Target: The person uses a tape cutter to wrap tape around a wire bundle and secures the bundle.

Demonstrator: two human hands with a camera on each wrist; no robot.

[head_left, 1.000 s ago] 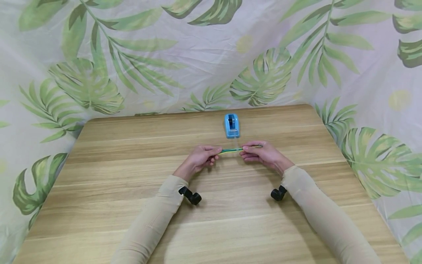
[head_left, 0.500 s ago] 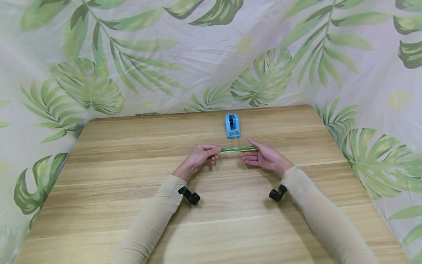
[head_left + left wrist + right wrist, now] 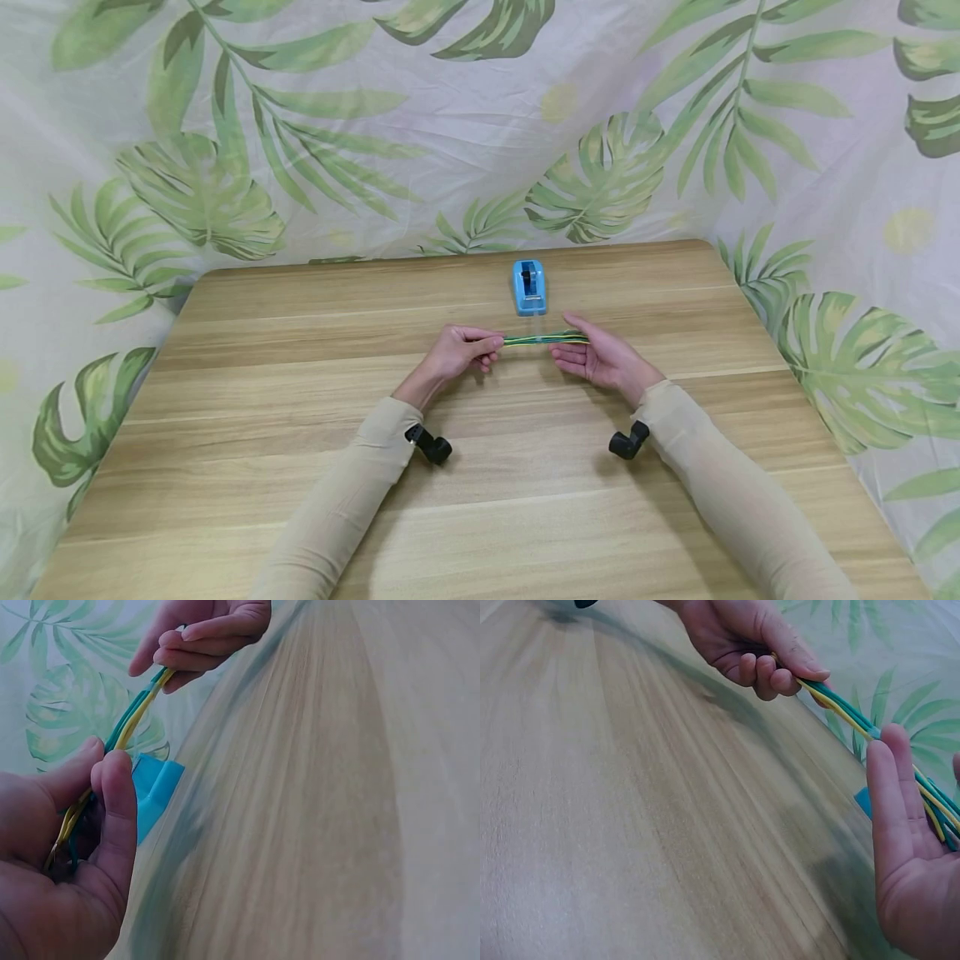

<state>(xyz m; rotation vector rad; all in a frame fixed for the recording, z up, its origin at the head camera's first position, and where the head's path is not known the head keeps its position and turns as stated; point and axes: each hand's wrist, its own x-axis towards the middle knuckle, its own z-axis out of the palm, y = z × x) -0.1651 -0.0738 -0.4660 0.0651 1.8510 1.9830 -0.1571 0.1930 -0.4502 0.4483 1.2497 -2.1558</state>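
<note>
A thin bundle of green and yellow wires [image 3: 558,338] stretches between the two hands, raised over the table. My left hand [image 3: 456,354] pinches its left part between thumb and fingers; in the left wrist view the wire ends run back into the palm. My right hand [image 3: 609,358] lies under the right part, thumb lifted away and fingers extended, with the wires crossing the fingers, as the right wrist view of that hand [image 3: 915,877] shows. A strip of clear tape [image 3: 537,323] runs from the blue tape dispenser [image 3: 532,307] to the middle of the bundle.
The dispenser stands near the far edge of the wooden table [image 3: 495,517]. Behind the table hangs a leaf-patterned cloth [image 3: 465,125]. A black wrist camera [image 3: 431,446] sticks out from the left sleeve, and another [image 3: 628,440] from the right sleeve.
The right hand pinched the wires a second ago; its thumb has since lifted off and its fingers have straightened. The wires' right part shows more and looks slightly turned. The left hand keeps its pinch.
</note>
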